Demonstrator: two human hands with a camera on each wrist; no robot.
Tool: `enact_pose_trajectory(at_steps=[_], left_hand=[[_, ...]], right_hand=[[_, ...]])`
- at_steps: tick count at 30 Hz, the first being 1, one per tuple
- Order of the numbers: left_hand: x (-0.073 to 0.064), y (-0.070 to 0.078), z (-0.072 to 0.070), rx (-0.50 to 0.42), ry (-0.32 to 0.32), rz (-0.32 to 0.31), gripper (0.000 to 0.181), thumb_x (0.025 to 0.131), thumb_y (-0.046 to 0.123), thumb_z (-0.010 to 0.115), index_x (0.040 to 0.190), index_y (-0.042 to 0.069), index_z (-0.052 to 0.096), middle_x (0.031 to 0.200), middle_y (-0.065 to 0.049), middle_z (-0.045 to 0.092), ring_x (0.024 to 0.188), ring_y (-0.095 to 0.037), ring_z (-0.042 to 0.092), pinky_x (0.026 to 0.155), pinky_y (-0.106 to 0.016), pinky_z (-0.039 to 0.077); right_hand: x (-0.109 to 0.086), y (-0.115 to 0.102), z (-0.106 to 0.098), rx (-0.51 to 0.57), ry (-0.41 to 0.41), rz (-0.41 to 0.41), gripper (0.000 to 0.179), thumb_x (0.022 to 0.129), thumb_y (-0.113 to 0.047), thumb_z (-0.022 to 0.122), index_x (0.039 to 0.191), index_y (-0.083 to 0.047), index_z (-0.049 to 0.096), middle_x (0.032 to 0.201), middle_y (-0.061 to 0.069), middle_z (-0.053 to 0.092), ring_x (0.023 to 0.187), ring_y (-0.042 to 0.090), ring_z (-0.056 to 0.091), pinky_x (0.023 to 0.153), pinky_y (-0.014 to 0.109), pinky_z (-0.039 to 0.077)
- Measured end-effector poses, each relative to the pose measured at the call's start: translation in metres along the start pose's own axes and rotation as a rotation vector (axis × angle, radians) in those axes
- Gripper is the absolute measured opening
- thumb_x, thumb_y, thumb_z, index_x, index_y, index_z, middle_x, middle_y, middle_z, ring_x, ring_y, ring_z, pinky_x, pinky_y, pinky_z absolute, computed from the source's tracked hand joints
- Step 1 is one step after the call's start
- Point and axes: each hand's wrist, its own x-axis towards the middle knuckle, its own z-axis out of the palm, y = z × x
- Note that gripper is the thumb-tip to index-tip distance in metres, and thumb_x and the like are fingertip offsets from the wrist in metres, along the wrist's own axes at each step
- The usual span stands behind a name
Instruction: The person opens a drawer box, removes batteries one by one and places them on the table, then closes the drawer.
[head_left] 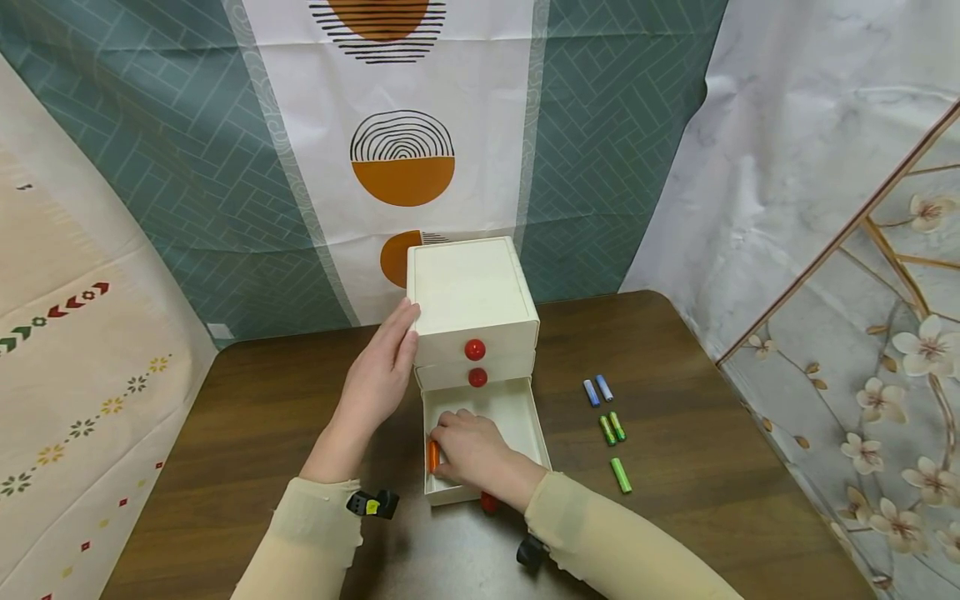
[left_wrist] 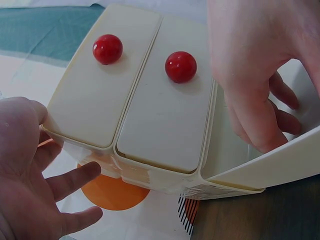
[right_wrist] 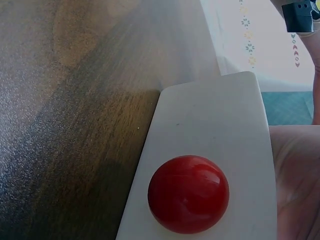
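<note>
A small white drawer cabinet [head_left: 472,283] with red knobs stands on the table, its bottom drawer [head_left: 528,425] pulled out. My left hand [head_left: 378,375] rests against the cabinet's left side, fingers extended; the left wrist view shows those fingers [left_wrist: 75,180] spread by the side edge. Inside the drawer, my right hand [head_left: 472,450] has its fingers curled at an orange battery [head_left: 433,457] beside the left wall, thumb at the near end. In the left wrist view the drawer wall hides the right fingertips. The right wrist view shows the drawer's red knob [right_wrist: 188,194] close up.
Right of the cabinet lie two blue batteries [head_left: 603,387], two green-and-yellow batteries [head_left: 617,426] and a light green battery [head_left: 621,475]. The upper drawers, with a top knob [head_left: 475,349] and a middle knob [head_left: 477,377], are closed. Patterned cloth [head_left: 615,150] hangs behind the wooden table [head_left: 697,450].
</note>
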Motion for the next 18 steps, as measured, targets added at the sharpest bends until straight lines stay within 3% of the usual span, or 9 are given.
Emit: enact_pose_trajectory(at_steps=[18], left_hand=[[-0.0005, 0.0005, -0.0005, -0.004, -0.008, -0.01, 0.053, 0.12, 0.034, 0.048, 0.171, 0.02, 0.045, 0.18, 0.005, 0.031, 0.163, -0.026, 0.035, 0.129, -0.058, 0.033]], right_hand=[[0.0008, 0.0005, 0.0007, 0.004, 0.003, -0.012, 0.045, 0.087, -0.047, 0.094, 0.119, -0.019, 0.082, 0.106, -0.004, 0.066, 0.092, 0.017, 0.061, 0.071, 0.029, 0.053]])
